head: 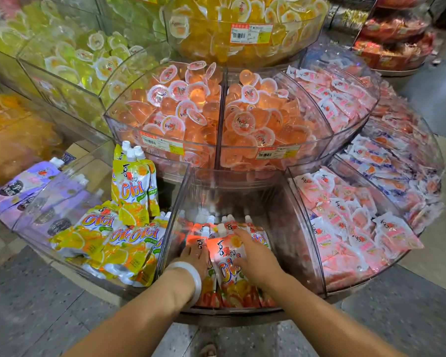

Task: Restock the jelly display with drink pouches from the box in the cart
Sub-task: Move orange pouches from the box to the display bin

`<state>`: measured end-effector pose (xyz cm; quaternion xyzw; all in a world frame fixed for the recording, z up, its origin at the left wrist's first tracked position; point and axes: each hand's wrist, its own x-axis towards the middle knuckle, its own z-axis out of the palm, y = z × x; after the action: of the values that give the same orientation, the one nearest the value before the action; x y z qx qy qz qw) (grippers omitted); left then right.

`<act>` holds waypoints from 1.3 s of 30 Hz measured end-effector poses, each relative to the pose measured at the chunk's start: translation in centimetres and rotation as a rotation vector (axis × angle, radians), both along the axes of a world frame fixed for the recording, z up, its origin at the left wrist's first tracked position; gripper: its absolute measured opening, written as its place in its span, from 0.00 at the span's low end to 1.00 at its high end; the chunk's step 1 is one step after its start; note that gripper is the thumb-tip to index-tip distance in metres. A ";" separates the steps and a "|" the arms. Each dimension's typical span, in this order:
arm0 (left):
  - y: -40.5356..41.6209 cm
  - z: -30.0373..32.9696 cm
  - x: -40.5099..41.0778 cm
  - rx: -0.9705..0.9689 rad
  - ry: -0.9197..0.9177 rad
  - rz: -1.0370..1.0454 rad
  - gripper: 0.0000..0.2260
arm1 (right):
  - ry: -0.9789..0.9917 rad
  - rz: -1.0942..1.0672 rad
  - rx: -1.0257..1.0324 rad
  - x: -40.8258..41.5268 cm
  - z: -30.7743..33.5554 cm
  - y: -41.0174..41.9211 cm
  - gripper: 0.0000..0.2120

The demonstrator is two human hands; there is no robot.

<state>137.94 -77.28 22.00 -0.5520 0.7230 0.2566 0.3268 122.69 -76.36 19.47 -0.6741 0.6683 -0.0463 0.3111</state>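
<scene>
Tiered round jelly display [289, 176] of clear plastic bins, speckled floor [36, 292] below. Both hands reaching into the near bottom bin [301, 240]. Left hand [195, 253], white bangle [191, 276] at the wrist, laid flat with fingers straight on the orange drink pouches [229, 269]. Right hand [255, 256] resting just beside it on the top pouch, fingers relaxed, gripping nothing. Yellow pouches [119, 238] in the neighbouring bin on the left, pink sachets [350, 228] on the right.
</scene>
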 end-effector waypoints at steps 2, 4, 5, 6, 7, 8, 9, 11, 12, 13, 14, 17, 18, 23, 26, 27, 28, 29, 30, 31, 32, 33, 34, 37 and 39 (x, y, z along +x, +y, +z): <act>0.2 -0.4 0.0 -0.036 -0.023 -0.009 0.34 | -0.165 -0.103 0.079 -0.1 0.1 -1.0 0.31; 0.1 -0.7 -0.3 -0.052 -0.066 -0.014 0.30 | -0.321 -0.186 0.118 -0.6 0.0 -1.9 0.29; 0.1 -0.8 -0.5 -0.057 -0.081 -0.023 0.27 | -0.360 -0.221 0.134 -0.8 0.0 -2.2 0.28; 0.0 -0.7 -0.6 -0.059 -0.090 -0.042 0.25 | -0.373 -0.237 0.147 -1.0 -0.2 -2.4 0.26; -0.1 -0.5 -0.6 -0.059 -0.093 -0.059 0.23 | -0.339 -0.235 0.168 -0.9 -0.2 -2.2 0.26; -0.3 -0.4 -0.5 -0.054 -0.092 -0.073 0.22 | -0.266 -0.219 0.187 -0.8 -0.1 -1.8 0.26; -0.4 -0.1 -0.4 -0.043 -0.096 -0.087 0.21 | -0.154 -0.190 0.177 -0.7 -0.2 -1.4 0.27; -0.4 0.4 -0.3 -0.027 -0.106 -0.131 0.21 | 0.088 -0.101 0.064 -0.5 -0.3 -0.9 0.29; -0.3 0.8 -0.2 -0.017 -0.116 -0.160 0.21 | 0.146 -0.065 -0.006 -0.2 0.0 -0.7 0.30; -0.3 1.2 -0.1 -0.005 -0.128 -0.190 0.20 | 0.160 -0.022 -0.067 0.0 0.2 -0.6 0.31; -0.3 1.5 -0.1 0.008 -0.137 -0.212 0.19 | 0.145 0.043 -0.119 0.1 0.4 -0.5 0.33; -0.2 2.1 -0.4 0.039 -0.145 -0.259 0.17 | 0.186 0.339 -0.122 0.0 0.2 0.0 0.40; -0.2 2.2 -0.4 0.045 -0.151 -0.269 0.17 | 0.236 0.398 -0.066 0.0 -0.1 0.4 0.43; -0.3 2.0 -0.8 0.033 -0.149 -0.269 0.18 | 0.298 0.432 0.049 -0.1 -0.8 0.9 0.46; -0.4 1.6 -1.0 0.006 -0.119 -0.293 0.18 | 0.304 0.437 0.045 -0.2 -0.7 1.2 0.44; -0.4 1.6 -1.0 0.013 -0.113 -0.299 0.18 | 0.297 0.436 0.050 -0.2 -0.6 1.3 0.44; -0.5 1.7 -1.1 0.031 -0.114 -0.303 0.19 | 0.284 0.433 0.054 -0.2 -0.6 1.4 0.43; -0.4 1.7 -1.1 0.055 -0.113 -0.314 0.20 | 0.262 0.423 0.061 -0.2 -0.4 1.4 0.43; -0.5 2.0 -1.1 0.070 -0.120 -0.320 0.21 | 0.229 0.403 0.061 -0.3 -0.1 1.3 0.43; -0.7 2.5 -1.2 0.057 -0.121 -0.330 0.22 | 0.192 0.377 0.052 -0.3 0.3 1.2 0.43; -1.1 3.1 -1.4 0.012 -0.116 -0.334 0.22 | 0.154 0.350 0.025 -0.4 0.9 1.0 0.43; -1.6 3.6 -1.7 -0.054 -0.094 -0.292 0.24 | 0.133 0.332 -0.016 -0.5 1.7 0.9 0.43; -2.3 4.3 -2.1 -0.122 -0.068 -0.251 0.27 | 0.131 0.321 -0.062 -0.8 2.6 0.7 0.42; -4.1 6.1 -4.4 -0.354 0.072 -0.215 0.28 | 0.146 0.251 -0.163 -2.6 6.7 -0.1 0.39; -4.6 7.6 -6.8 -0.466 0.162 -0.273 0.29 | 0.116 0.185 -0.256 -4.8 10.0 -0.5 0.37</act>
<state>131.10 -81.89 29.59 -0.4876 0.8538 0.0801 0.1638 117.91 -76.89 29.44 -0.7686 0.6088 -0.0630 0.1863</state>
